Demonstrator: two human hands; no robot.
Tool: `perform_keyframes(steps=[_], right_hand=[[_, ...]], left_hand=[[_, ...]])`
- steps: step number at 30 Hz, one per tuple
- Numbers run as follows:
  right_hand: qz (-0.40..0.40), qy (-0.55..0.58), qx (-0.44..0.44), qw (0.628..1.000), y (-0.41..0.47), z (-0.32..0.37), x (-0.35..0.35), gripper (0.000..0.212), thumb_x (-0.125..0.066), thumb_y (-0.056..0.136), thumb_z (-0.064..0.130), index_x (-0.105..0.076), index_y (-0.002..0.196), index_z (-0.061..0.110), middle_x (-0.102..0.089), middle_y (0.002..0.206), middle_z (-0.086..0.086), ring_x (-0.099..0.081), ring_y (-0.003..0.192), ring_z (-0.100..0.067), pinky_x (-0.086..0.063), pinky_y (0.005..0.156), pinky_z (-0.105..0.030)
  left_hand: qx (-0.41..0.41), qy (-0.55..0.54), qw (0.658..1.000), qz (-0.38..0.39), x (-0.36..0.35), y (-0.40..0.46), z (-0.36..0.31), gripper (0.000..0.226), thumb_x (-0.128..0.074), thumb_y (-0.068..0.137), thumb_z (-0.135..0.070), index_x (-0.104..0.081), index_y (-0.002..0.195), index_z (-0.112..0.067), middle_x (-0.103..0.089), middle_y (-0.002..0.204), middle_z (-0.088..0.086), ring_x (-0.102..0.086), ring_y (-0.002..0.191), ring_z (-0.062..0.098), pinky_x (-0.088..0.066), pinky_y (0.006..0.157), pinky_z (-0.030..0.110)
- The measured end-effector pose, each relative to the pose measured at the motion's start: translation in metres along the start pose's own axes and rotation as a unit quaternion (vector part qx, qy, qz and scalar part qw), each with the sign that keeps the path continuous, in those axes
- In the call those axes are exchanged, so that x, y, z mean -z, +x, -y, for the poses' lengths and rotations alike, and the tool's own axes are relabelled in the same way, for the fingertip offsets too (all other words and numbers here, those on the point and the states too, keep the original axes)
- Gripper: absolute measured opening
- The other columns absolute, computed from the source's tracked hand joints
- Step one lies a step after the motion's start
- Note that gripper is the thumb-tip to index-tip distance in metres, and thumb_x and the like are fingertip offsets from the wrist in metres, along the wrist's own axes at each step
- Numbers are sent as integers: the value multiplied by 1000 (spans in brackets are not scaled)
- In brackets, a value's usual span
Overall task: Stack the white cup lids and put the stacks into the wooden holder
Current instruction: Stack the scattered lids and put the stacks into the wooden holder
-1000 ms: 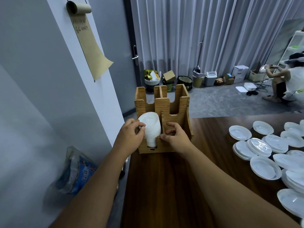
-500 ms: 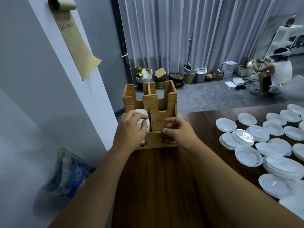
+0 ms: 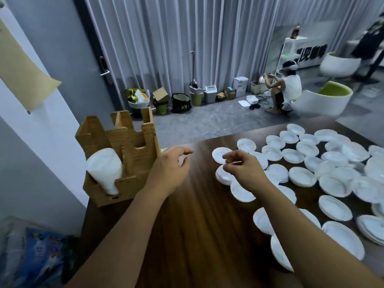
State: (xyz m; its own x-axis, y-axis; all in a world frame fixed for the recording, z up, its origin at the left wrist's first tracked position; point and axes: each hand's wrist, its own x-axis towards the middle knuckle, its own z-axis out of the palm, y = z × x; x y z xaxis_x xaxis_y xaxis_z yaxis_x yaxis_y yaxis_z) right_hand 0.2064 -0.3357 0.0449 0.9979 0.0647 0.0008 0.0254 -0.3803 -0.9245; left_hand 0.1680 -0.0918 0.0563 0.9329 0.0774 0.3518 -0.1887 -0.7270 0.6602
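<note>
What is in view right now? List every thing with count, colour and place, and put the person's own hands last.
stack of white plastic cup lids: one, white, in the holder's front left slot.
slotted wooden holder: one, light brown, table's far left corner.
loose white cup lids: dozens, white, spread over the table's right half, some piled.
dark wooden table: one, dark brown, under everything.
brown paper sheet: one, tan, hanging on the left wall.
plastic bag: one, clear with blue print, floor at lower left.
bins and boxes: several, mixed colours, along the grey curtain.
seated person: one, far right.
left hand: empty, beside the holder.
right hand: empty, above the nearest lids.
</note>
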Motion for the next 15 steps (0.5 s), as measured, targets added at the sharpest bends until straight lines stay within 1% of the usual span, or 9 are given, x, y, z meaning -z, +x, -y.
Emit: perform_keyframes(steps=[1, 3, 5, 8, 10, 11, 13, 14, 15], right_hand=[[-4, -10, -5, 1000, 4, -8, 10, 28, -75, 92, 2, -76, 103, 28, -74, 101, 4, -71, 78, 2, -51, 69, -10], [-8, -20, -16, 1000, 13, -22, 26, 27, -74, 94, 6, -75, 106, 31, -75, 104, 4, -72, 88, -6, -56, 77, -23], [-7, -19, -33, 999, 24, -35, 37, 27, -72, 95, 7, -75, 108, 30, -75, 106, 2, -73, 94, -14, -60, 85, -35], [6, -16, -48, 999, 36, -50, 48, 28, -70, 94, 4, -76, 111, 26, -74, 106, 3, -72, 97, -20, -61, 92, -42], [19, -16, -49, 998, 44, -57, 53, 30, -68, 94, 2, -76, 111, 26, -73, 106, 3, -71, 99, -20, -61, 91, -42], [24, -18, -48, 998, 47, -60, 55, 31, -67, 94, 1, -75, 110, 26, -72, 107, 3, -71, 100, -21, -61, 89, -41], [32, -20, -44, 998, 54, -65, 57, 31, -65, 94, 1, -75, 108, 27, -71, 108, 3, -71, 102, -23, -62, 84, -39], [34, -23, -40, 998, 58, -67, 58, 31, -65, 94, 2, -74, 107, 28, -72, 108, 3, -71, 102, -23, -63, 86, -41], [36, -27, -38, 998, 61, -69, 59, 30, -65, 94, 3, -74, 106, 30, -72, 109, 3, -71, 102, -22, -63, 89, -44]], left_hand=[[2, 4, 1000, 12, -12, 4, -4, 27, -65, 103, -19, -76, 124, -32, -68, 119, -19, -62, 106, 0, -52, 93, 20], [16, 20, 999, 48, -32, 9, -8, 29, -65, 103, -20, -75, 129, -28, -69, 127, -10, -62, 116, 8, -53, 102, 29], [46, 35, 994, 90, -54, 12, -9, 30, -65, 104, -21, -73, 132, -27, -67, 130, -7, -63, 120, 11, -50, 107, 31], [98, 50, 984, 139, -86, 16, -9, 32, -66, 104, -27, -71, 136, -28, -63, 127, -9, -62, 118, 12, -51, 106, 31], [138, 44, 978, 148, -107, 20, -9, 33, -67, 104, -31, -69, 137, -29, -64, 129, -9, -63, 113, 10, -53, 103, 32], [159, 36, 975, 149, -116, 23, -9, 35, -69, 103, -33, -69, 137, -28, -66, 131, -7, -62, 110, 9, -53, 100, 31], [203, 31, 964, 169, -133, 27, -9, 41, -73, 99, -44, -67, 137, -28, -67, 130, -6, -62, 105, 10, -50, 91, 29], [221, 37, 957, 183, -141, 27, -9, 42, -74, 96, -52, -66, 131, -30, -67, 126, -7, -61, 100, 8, -49, 83, 29], [237, 42, 951, 192, -148, 27, -10, 44, -75, 90, -62, -66, 119, -32, -67, 119, -9, -60, 94, 6, -46, 74, 28]])
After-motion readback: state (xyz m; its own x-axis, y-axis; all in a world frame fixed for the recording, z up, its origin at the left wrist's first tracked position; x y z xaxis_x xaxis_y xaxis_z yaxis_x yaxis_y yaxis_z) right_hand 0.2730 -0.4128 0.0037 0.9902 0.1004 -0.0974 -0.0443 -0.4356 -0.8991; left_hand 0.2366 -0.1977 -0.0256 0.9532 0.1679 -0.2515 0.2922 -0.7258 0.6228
